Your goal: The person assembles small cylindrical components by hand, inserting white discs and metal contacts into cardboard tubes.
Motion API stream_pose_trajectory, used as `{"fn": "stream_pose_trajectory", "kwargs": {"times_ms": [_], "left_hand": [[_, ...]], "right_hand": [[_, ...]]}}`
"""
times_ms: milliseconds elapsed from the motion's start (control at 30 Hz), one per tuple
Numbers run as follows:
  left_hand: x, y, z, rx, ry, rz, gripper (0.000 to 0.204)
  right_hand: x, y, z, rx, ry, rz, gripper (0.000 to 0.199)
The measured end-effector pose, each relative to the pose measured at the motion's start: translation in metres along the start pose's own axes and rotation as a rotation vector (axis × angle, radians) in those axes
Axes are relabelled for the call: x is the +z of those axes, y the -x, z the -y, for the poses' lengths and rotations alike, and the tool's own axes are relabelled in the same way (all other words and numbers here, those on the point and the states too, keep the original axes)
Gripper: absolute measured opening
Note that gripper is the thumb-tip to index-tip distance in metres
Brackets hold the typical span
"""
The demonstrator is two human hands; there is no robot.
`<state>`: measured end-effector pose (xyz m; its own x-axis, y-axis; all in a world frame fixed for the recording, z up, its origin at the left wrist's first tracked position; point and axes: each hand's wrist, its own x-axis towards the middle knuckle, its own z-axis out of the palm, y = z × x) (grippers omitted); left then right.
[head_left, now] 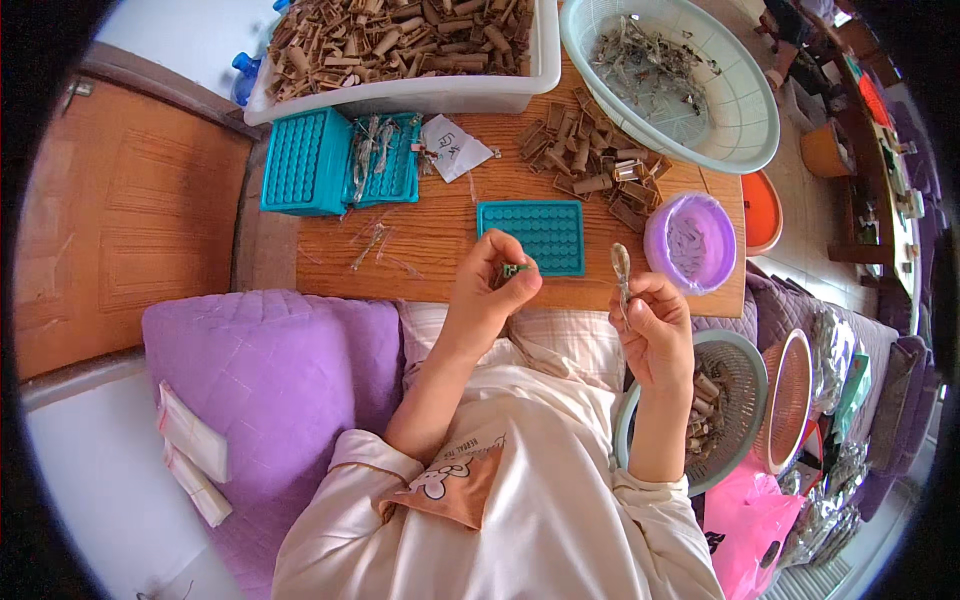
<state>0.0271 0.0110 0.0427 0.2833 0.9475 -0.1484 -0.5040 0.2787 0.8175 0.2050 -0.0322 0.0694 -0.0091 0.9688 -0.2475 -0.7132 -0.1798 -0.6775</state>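
Above the table's near edge, my left hand (486,292) is closed, pinching a small green circuit board (511,270) between thumb and finger. To its right, my right hand (656,326) is closed round the lower end of a coiled bundle of thin clear wire (621,266), whose looped top points up. Just beyond my left hand lies a flat teal tray (545,236) with rows of pockets. A purple bowl (729,240) with small pieces inside stands beyond my right hand. Loose brown hollow casings (580,150) lie heaped farther back, a metallic piece among them.
A white bin (400,98) full of brown casings stands at the back, near stacked teal trays (308,165) and coiled wires (372,150). A pale green basket (745,120) holds tangled wires. Right of my lap are a grey basket (750,385) with casings and a pink bag (750,530).
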Motion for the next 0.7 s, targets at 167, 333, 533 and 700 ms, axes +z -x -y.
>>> {"fn": "stream_pose_trajectory", "kwargs": {"times_ms": [167,333,533,700], "left_hand": [[-0.006,0.004,0.005,0.234,-0.364,0.124,0.025],[-0.001,0.016,0.002,0.448,-0.727,0.294,0.023],[0.002,0.022,0.000,0.389,-0.580,0.155,0.024],[0.002,0.027,0.000,0.203,-0.438,0.056,0.027]], "right_hand": [[0.011,0.009,0.010,-0.001,0.485,0.443,0.008],[0.024,0.004,-0.002,-0.182,1.622,0.245,0.008],[0.030,-0.001,-0.004,-0.488,1.431,-0.018,0.021],[0.040,0.002,-0.007,-0.640,1.375,0.385,0.031]]}}
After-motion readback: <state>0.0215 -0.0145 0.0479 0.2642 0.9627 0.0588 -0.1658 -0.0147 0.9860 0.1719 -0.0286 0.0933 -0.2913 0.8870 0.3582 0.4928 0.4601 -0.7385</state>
